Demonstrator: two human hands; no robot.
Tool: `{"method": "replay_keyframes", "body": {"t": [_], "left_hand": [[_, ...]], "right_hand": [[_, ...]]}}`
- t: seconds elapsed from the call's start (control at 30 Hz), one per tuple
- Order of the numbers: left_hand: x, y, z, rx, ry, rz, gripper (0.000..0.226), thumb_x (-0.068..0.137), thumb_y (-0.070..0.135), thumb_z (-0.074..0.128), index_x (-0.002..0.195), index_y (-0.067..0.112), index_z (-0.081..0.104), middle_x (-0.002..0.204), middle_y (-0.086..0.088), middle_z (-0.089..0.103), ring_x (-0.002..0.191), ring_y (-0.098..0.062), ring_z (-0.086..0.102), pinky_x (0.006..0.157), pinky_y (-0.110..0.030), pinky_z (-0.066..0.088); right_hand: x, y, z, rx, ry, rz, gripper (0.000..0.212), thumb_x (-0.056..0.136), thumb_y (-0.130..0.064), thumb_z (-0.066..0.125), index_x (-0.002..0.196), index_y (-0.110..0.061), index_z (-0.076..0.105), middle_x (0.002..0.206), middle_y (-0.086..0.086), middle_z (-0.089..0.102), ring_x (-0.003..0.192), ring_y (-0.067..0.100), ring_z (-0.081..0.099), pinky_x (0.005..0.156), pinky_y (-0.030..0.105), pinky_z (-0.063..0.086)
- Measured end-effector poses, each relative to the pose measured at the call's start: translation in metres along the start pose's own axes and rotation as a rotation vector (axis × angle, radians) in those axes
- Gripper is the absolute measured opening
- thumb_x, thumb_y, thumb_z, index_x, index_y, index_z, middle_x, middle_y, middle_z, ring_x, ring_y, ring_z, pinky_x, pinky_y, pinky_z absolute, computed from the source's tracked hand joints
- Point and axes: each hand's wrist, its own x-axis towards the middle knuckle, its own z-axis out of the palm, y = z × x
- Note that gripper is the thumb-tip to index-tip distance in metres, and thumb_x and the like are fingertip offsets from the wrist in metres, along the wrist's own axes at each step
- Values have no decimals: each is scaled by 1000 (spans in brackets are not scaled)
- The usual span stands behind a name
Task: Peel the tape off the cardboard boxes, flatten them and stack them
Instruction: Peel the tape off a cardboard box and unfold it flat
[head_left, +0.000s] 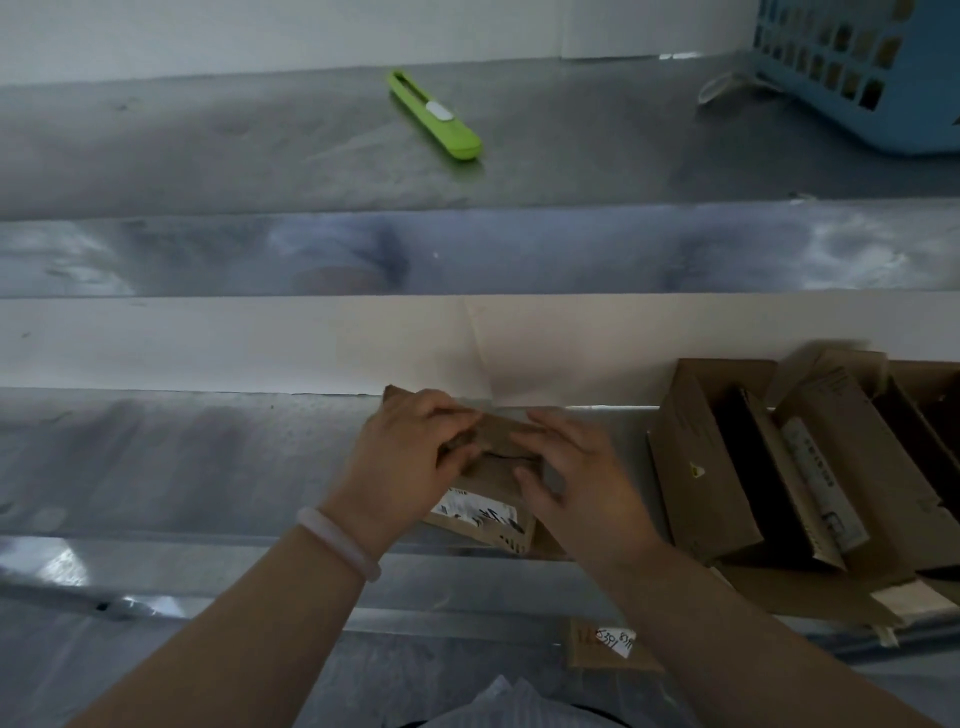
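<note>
The box (506, 434) is gripped by the left hand (410, 452) and right hand (576, 483); it is judged light and crushable, best taken at the flap between both grips.

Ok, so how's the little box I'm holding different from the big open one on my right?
The small box is far smaller than the big box. Left hand and right hand grip the small box; the big box sits untouched. The small box bears a white scrawled label; the big box has a yellow sticker and cartons standing inside. Both are brown cardboard on the metal table.
</note>
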Motion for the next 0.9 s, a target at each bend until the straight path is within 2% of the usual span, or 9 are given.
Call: {"method": "replay_keyframes", "body": {"t": [0.1, 0.2, 0.33, 0.43, 0.53, 0.63, 0.73, 0.8, 0.9], "left_hand": [[4, 2, -8, -9, -40, -169, 36, 77, 55, 62, 98, 26, 64, 89, 7, 56, 82, -12, 54, 69, -27, 45], [9, 6, -10, -132, -112, -227, 23, 80, 45, 68, 82, 22, 65, 74, 10, 61, 71, -6, 57, 59, -16, 39], [17, 8, -7, -330, -43, -306, 8, 84, 28, 68, 91, 27, 73, 86, 16, 68, 78, 4, 58, 67, -7, 39], [18, 9, -4, -348, -185, -221, 24, 90, 21, 59, 110, 28, 70, 105, 14, 68, 94, 0, 59, 82, -13, 42], [18, 10, -4, -408, -333, -139, 36, 92, 15, 47, 120, 27, 65, 116, 12, 65, 101, 1, 59, 89, -17, 45], [15, 4, 3, -291, -237, -76, 30, 90, 29, 51, 115, 27, 68, 118, 9, 65, 106, -7, 57, 98, -27, 41], [6, 2, 8, -91, -58, -68, 32, 85, 42, 63, 110, 23, 70, 108, 5, 54, 97, -11, 43, 84, -16, 27], [3, 5, 11, -119, -70, -67, 36, 84, 39, 66, 114, 19, 68, 104, 3, 48, 91, -10, 46, 80, -15, 33], [10, 5, 9, -121, -115, -57, 28, 86, 33, 63, 111, 21, 68, 105, 3, 55, 92, -10, 54, 79, -17, 39]], "right_hand": [[4, -6, 1, -38, 14, -110, 31, 85, -27, 54, 107, -18, 73, 109, -4, 68, 108, 13, 55, 105, 11, 27], [7, -9, -1, -38, 15, -124, 28, 84, -25, 56, 102, -16, 75, 103, -3, 70, 105, 10, 53, 104, 5, 22], [6, -7, 1, -46, -23, -76, 30, 85, -32, 53, 98, -18, 76, 106, -7, 69, 108, 7, 52, 104, 5, 23], [6, -8, 2, -46, -10, -71, 29, 84, -31, 54, 95, -17, 77, 105, -7, 70, 108, 6, 51, 103, 5, 24], [7, -9, 1, -39, 7, -89, 18, 80, -19, 64, 93, -15, 77, 103, -5, 71, 106, 5, 53, 103, 7, 27], [7, -9, 1, -56, 9, -82, 19, 78, -16, 66, 94, -16, 77, 103, -5, 71, 106, 5, 53, 103, 8, 28], [5, -13, 0, -80, -7, -64, 27, 83, -26, 56, 100, -17, 76, 106, -5, 70, 108, 7, 53, 104, 8, 27], [5, -16, 0, -128, -42, -61, 32, 86, -29, 52, 105, -17, 74, 108, -3, 70, 109, 11, 55, 104, 9, 26], [-1, -20, -1, -199, -119, -48, 40, 90, -40, 50, 115, -17, 70, 116, -2, 66, 114, 18, 55, 105, 10, 22]]}}
